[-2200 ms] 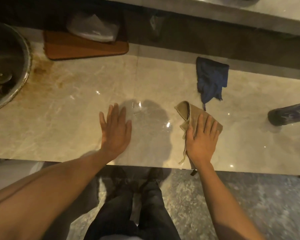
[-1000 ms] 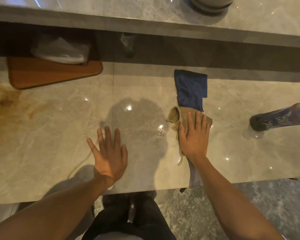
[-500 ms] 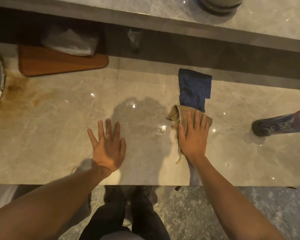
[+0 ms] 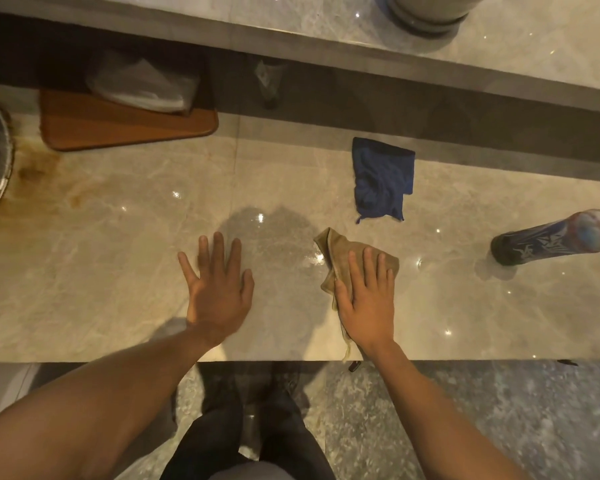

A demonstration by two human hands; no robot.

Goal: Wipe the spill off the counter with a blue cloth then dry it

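Head view: left hand (image 4: 219, 292) lies spread flat on the counter (image 4: 101, 271), right hand (image 4: 368, 299) presses flat, fingers open, on a tan cloth (image 4: 340, 252) near the blue cloth (image 4: 381, 181).

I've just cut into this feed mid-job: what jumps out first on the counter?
The right hand presses a tan cloth flat near the counter's front edge, with the left hand spread flat beside it. The blue cloth lies loose farther back, and a dark bottle stands at right.

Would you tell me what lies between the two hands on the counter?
In the head view, only bare counter between left hand and right hand, shadowed.
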